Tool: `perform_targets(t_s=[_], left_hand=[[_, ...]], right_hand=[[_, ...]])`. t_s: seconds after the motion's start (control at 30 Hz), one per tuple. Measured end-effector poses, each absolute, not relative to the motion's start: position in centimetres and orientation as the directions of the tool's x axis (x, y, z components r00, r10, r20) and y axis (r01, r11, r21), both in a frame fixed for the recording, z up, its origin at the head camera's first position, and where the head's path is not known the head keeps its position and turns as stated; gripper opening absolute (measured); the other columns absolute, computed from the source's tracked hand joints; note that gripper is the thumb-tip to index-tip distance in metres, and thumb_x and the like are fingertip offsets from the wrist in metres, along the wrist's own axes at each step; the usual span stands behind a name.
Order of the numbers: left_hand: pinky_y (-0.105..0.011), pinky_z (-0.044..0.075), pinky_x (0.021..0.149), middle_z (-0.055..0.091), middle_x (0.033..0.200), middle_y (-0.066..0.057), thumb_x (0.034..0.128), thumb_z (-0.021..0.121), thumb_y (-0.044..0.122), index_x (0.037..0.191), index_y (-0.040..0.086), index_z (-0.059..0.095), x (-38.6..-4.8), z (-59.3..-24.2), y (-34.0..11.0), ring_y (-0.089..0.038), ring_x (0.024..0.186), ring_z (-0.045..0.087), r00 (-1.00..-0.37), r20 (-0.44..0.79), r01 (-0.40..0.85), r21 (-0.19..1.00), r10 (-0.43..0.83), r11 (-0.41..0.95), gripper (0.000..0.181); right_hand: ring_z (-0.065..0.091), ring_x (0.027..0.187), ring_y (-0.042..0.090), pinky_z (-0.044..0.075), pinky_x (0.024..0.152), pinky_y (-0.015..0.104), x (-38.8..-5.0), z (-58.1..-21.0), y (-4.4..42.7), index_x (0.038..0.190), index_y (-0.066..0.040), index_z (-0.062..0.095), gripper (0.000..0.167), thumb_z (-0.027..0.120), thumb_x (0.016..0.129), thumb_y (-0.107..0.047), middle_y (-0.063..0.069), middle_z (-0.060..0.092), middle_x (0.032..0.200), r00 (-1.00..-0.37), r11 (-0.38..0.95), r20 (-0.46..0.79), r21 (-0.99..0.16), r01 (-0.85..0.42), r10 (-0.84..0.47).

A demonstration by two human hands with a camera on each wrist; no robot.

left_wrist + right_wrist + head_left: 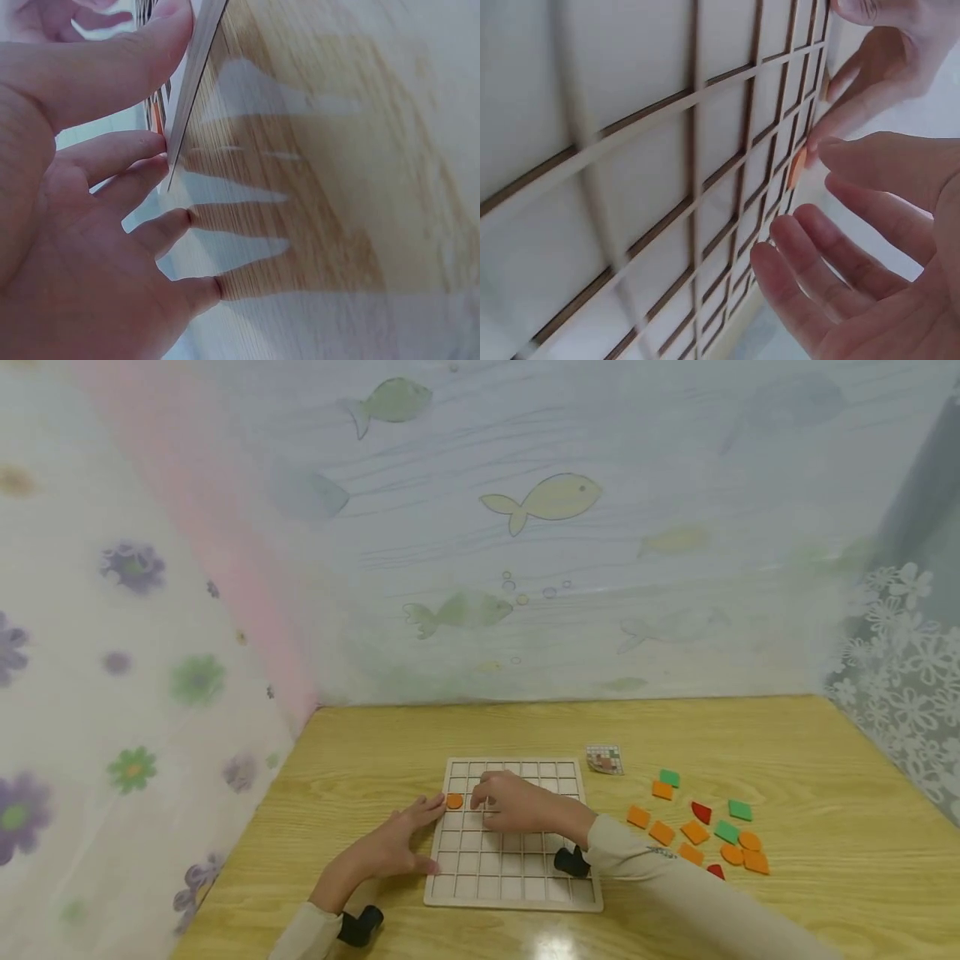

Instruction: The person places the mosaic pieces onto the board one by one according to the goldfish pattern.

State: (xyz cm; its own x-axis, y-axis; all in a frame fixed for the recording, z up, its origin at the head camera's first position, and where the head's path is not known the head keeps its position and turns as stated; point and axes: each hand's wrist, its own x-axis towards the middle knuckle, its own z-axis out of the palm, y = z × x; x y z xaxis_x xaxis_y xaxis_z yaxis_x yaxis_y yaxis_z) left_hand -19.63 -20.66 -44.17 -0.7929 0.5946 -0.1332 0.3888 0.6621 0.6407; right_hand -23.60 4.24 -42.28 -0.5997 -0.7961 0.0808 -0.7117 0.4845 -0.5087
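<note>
A pale wooden grid board (480,887) lies on the table. One orange round piece (455,802) sits in a cell at its left edge, and shows in the right wrist view as an orange patch (797,168). My left hand (390,847) rests at the board's left edge, fingers spread, thumb and fingertips touching the rim; the left wrist view shows this hand (90,225) close. Over the upper middle cells is my right hand (517,803), its fingers loosely bent; in the right wrist view this hand (877,255) holds nothing visible between thumb and fingers.
Right of the board lie several loose pieces: orange squares (662,833), orange rounded ones (749,841), green squares (739,810) and red wedges (701,812). A small patterned card (604,759) lies behind the board's right corner. A wall with fish drawings (558,497) borders the table's back.
</note>
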Motion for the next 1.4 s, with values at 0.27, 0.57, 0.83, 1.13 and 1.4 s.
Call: perform_targets(t_s=[0.27,0.57,0.83,1.13,1.4], left_hand=[[-0.071,0.003,0.103,0.022,0.154,-0.015,0.0794,0.077,0.025,0.146,0.0,0.032,-20.0,-44.6,-20.9,-0.042,0.141,0.01,-0.788,-0.132,0.393,0.645,0.601,0.656,0.084],[-0.071,0.002,0.102,0.021,0.154,-0.016,0.0801,0.076,0.025,0.147,0.0,0.031,-20.0,-44.6,-20.9,-0.042,0.14,0.009,-0.781,-0.129,0.397,0.652,0.611,0.646,0.084],[-0.072,0.005,0.101,0.022,0.154,-0.018,0.0789,0.077,0.024,0.146,-0.001,0.031,-19.7,-44.3,-20.8,-0.044,0.139,0.012,-0.782,-0.113,0.414,0.642,0.613,0.646,0.085],[-0.073,0.006,0.101,0.023,0.153,-0.018,0.0784,0.078,0.02,0.145,-0.002,0.032,-19.6,-44.2,-20.8,-0.045,0.139,0.013,-0.787,-0.105,0.415,0.638,0.608,0.648,0.084],[-0.073,0.005,0.101,0.022,0.153,-0.02,0.0784,0.078,0.022,0.145,-0.003,0.032,-19.5,-44.1,-20.7,-0.046,0.138,0.012,-0.785,-0.102,0.416,0.644,0.611,0.642,0.084]], right_hand=[[0.058,0.089,0.021,0.049,0.074,0.028,-23.0,-42.0,8.2,0.105,-0.005,0.068,0.018,0.065,0.087,-0.006,0.005,0.061,0.103,-0.618,0.465,0.111,-0.56,-0.686,-0.778],[0.059,0.089,0.023,0.052,0.07,0.03,-22.2,-41.7,13.1,0.105,-0.005,0.068,0.018,0.064,0.087,-0.006,0.005,0.059,0.101,-0.655,0.471,0.14,-0.586,-0.659,-0.742],[0.056,0.085,0.022,0.053,0.067,0.03,-20.5,-41.0,17.8,0.104,-0.005,0.066,0.018,0.067,0.086,-0.006,0.003,0.059,0.101,-0.728,0.534,0.173,-0.572,-0.623,-0.664],[0.056,0.083,0.02,0.052,0.065,0.029,-19.0,-40.6,22.3,0.104,-0.006,0.064,0.018,0.068,0.087,-0.01,0.007,0.059,0.099,-0.753,0.535,0.213,-0.586,-0.608,-0.623],[0.056,0.08,0.015,0.05,0.059,0.025,-18.0,-41.0,25.4,0.101,-0.007,0.066,0.017,0.07,0.084,-0.008,0.003,0.06,0.094,-0.763,0.56,0.26,-0.549,-0.621,-0.591]])
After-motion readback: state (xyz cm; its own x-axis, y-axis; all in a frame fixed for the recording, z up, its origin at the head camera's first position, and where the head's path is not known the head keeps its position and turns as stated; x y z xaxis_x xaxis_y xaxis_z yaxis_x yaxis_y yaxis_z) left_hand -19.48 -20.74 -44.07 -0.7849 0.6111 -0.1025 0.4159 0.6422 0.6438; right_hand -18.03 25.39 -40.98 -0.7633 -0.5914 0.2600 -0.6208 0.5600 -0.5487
